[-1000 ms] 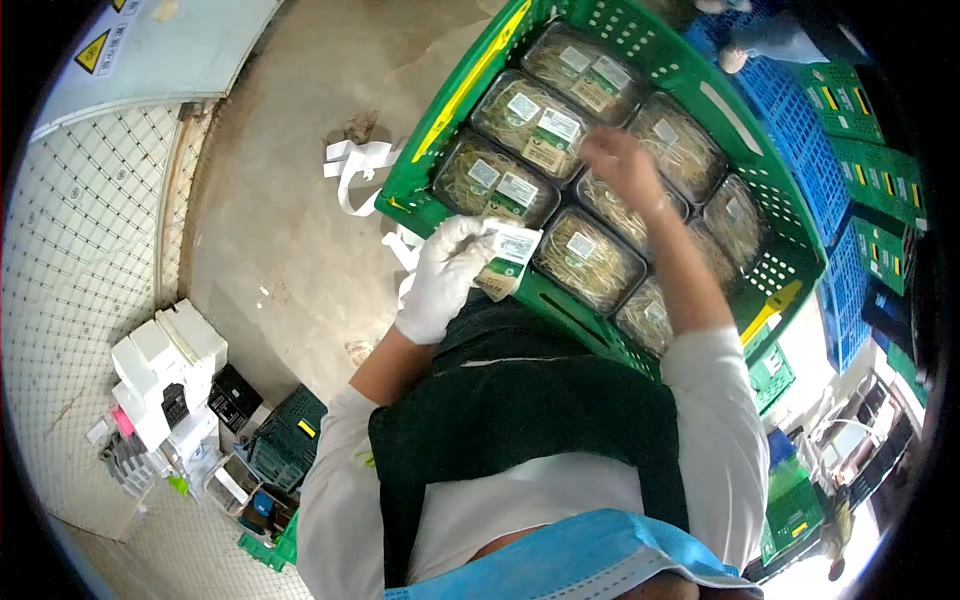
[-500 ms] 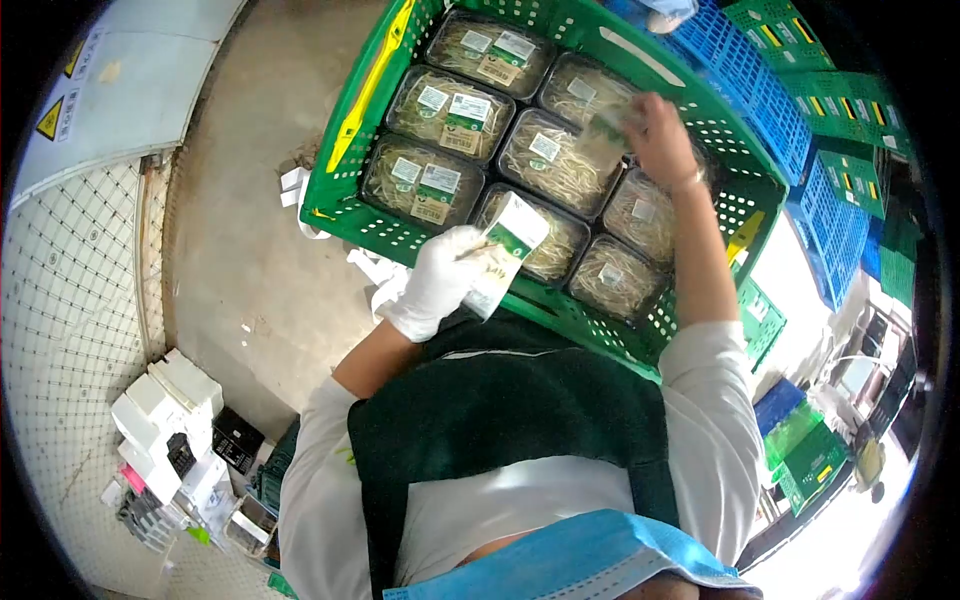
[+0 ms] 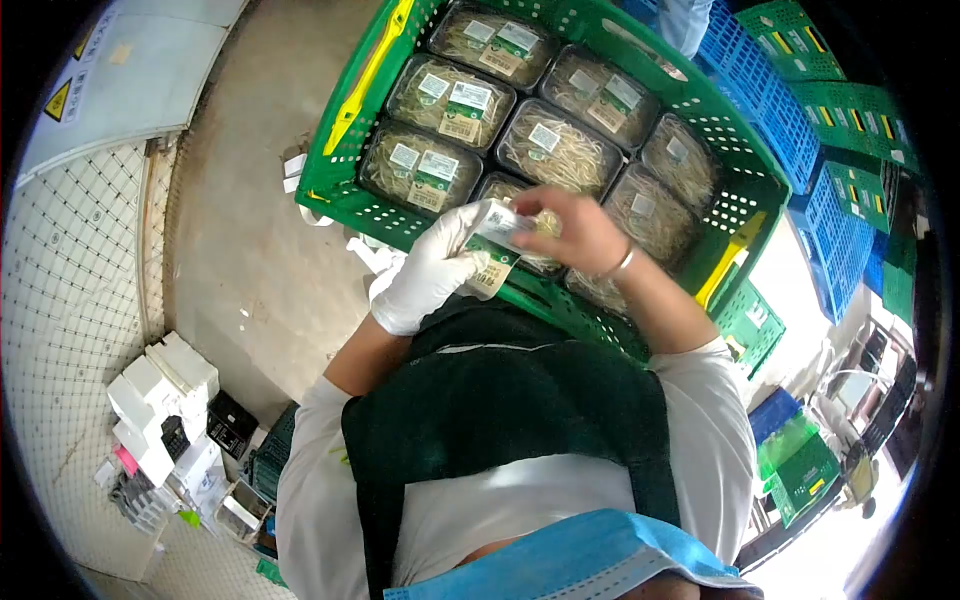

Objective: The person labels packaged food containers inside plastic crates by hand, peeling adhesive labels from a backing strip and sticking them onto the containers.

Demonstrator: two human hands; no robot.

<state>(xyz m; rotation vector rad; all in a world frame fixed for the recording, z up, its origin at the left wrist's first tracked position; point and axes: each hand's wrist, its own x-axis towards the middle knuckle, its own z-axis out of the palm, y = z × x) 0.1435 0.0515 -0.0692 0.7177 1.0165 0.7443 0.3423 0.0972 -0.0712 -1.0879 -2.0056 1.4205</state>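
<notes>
My left hand (image 3: 428, 265), in a white glove, grips a stack of green and white labels (image 3: 492, 250) over the near edge of a green crate (image 3: 400, 228). My bare right hand (image 3: 575, 232) is at the upper right part of the labels, its fingers closed on them. Several black trays of pale sprouts under clear film fill the crate. A tray at the upper middle (image 3: 600, 97) bears a green and tan label beside a small white one. The middle tray (image 3: 558, 150) shows just a small white label.
Blue crates (image 3: 765, 105) and green crates (image 3: 850, 115) stand at the right. White strips (image 3: 370, 255) lie on the floor left of the crate. White boxes (image 3: 160, 390) are piled at the lower left. Part of another person (image 3: 683, 22) shows at the top.
My right hand has come back from the upper middle tray to the labels in my left hand. That tray now carries a green and tan label.
</notes>
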